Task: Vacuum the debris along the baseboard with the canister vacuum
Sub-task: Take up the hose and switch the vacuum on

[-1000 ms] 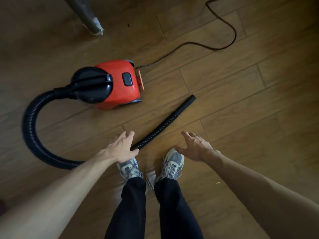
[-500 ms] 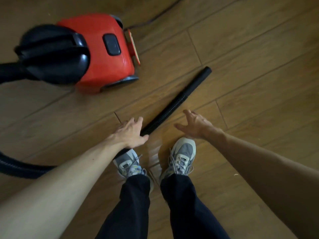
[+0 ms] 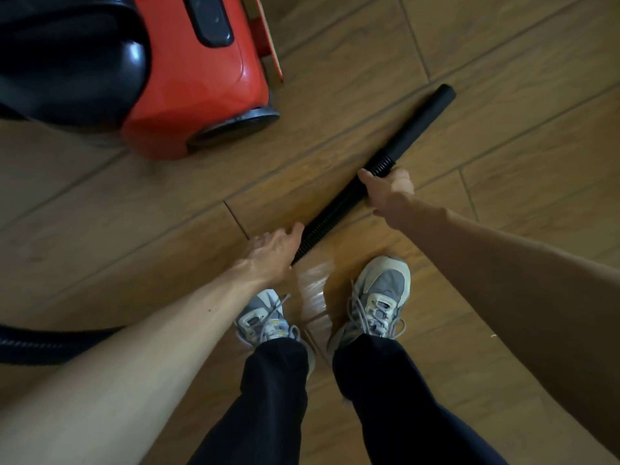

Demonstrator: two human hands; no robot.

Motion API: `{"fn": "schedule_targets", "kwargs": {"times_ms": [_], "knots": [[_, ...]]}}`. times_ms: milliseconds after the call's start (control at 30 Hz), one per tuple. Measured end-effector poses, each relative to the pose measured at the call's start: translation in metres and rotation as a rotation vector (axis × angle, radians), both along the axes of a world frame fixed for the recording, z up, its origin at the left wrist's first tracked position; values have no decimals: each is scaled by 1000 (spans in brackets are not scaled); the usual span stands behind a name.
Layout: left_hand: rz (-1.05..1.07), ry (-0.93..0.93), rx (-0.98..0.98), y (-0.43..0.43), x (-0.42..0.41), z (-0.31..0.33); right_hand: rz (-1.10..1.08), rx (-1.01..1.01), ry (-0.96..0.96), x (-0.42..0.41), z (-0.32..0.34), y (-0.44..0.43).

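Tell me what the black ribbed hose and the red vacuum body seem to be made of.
Black ribbed hose: likely flexible plastic, matte; close ridges, smooth rigid end. Red canister vacuum body: probably hard moulded plastic, glossy; it shows soft highlights.

Floor [image 3: 523, 52]: brown wood-grain planks, laid in staggered rows with dark, narrow seams. The long seams run on a diagonal, rising from the left hand [image 3: 271, 250] side toward the far side of the right hand [image 3: 389, 191]. Short end joints cross them: one end joint [image 3: 236, 220] lies just beyond the left hand, a second joint [image 3: 468, 193] just outboard of the right hand.

Light: a pale glare patch [image 3: 313, 290] lies on the boards just nearer than the left hand. A small pale speck [image 3: 493, 335] lies well nearer than the right hand.
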State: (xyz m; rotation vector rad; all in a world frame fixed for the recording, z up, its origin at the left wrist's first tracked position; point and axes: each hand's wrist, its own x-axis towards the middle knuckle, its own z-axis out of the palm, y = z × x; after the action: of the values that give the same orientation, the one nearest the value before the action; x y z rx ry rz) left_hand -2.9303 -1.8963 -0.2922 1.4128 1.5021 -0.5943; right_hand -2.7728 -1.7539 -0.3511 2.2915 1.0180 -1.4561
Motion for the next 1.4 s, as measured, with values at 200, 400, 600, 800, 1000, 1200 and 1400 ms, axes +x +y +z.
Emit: {"fn": "schedule_targets", "kwargs": {"times_ms": [200, 400, 600, 800, 1000, 1200, 1400], "knots": [[34, -12, -18, -3, -4, 8, -123, 56, 22, -15, 13, -5], [190, -90, -3, -15, -4, 71, -259, 77, 147, -15, 80, -12], [270, -107, 52, -44, -3, 143, -202, 107, 292, -27, 174, -20], [415, -204, 87, -57, -21, 200, -60, 140, 384, -56, 245, -22], [538, -127, 196, -65, -39, 246, 61, 118, 533, -102, 311, -18], [683, -99, 269, -81, -74, 280, 223, 72, 713, -148, 358, -23], [866, -116, 333, -105, -108, 301, 418, 100, 779, -204, 379, -38]]}}
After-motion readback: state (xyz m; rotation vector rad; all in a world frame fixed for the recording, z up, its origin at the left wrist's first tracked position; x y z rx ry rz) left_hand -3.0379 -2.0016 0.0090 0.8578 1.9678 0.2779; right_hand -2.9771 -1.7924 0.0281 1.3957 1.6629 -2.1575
